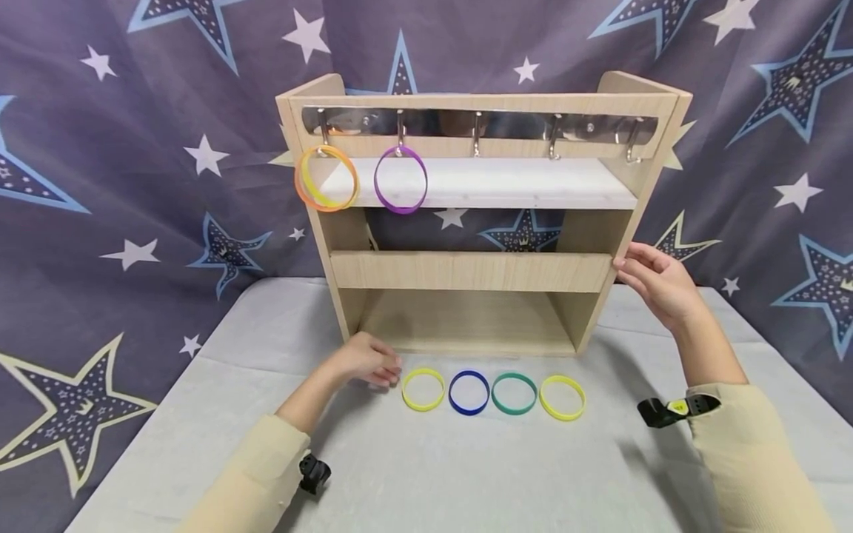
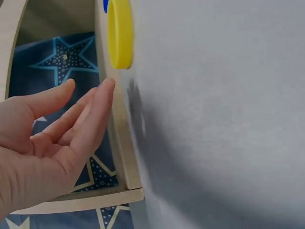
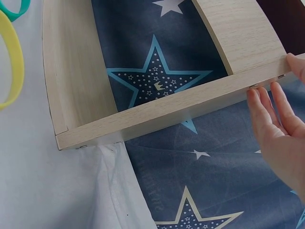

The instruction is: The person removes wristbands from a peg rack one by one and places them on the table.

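A small wooden shelf (image 1: 466, 271) stands upright with a metal hook strip along its top. Orange and yellow bands (image 1: 353, 194) hang together on the leftmost hook, and a purple band (image 1: 425, 185) hangs on the second. In front lie a yellow band (image 1: 423, 409), a blue band (image 1: 469, 412), a green band (image 1: 514, 411) and another yellow band (image 1: 563, 417). My left hand (image 1: 366, 360) is just left of the nearest yellow band (image 2: 122, 36), thumb and fingers apart with nothing between them. My right hand (image 1: 660, 289) holds the shelf's right side panel (image 3: 157, 107), thumb at the front edge, fingers outside.
Three hooks (image 1: 477, 137) on the right of the strip carry no bands. A pale cloth covers the table (image 1: 480, 481). Behind the shelf hangs a dark curtain (image 1: 166, 185) printed with stars.
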Tool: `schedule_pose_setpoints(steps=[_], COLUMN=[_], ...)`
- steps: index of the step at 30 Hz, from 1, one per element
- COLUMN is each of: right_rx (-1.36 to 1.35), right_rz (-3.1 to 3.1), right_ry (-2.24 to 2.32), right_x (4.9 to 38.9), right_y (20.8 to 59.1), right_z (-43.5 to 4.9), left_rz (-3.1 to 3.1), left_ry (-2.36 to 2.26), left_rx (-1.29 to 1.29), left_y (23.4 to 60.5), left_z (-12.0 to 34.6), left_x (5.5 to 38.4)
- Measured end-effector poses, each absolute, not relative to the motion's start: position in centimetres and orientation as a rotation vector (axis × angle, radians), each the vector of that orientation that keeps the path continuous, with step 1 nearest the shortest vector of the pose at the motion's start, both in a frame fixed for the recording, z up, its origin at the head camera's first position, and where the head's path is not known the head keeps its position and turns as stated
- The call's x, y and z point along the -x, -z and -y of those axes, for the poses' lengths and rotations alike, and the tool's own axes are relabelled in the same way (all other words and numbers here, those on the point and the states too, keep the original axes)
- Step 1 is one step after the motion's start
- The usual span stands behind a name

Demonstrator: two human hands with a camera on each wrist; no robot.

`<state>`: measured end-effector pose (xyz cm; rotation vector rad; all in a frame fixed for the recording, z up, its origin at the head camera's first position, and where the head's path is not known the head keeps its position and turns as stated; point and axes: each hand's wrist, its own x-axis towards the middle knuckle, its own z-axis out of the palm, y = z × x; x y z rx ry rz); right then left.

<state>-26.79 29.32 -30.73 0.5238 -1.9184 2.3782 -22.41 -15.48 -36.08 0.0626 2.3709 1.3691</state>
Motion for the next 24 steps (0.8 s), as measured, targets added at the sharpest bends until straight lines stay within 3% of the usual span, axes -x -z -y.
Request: schedule_pose_setpoints(steps=[24], right_rx=[-0.484], right_rz=[1.915], right_ry=[-2.386], right_x=[26.8], right_y=[30.7], right_z=[-29.3], left_rz=[-2.747], left_ry=[-1.547], left_rx=[-0.467], left_y=[29.0], left_z=[15.3], left_x=[22.4])
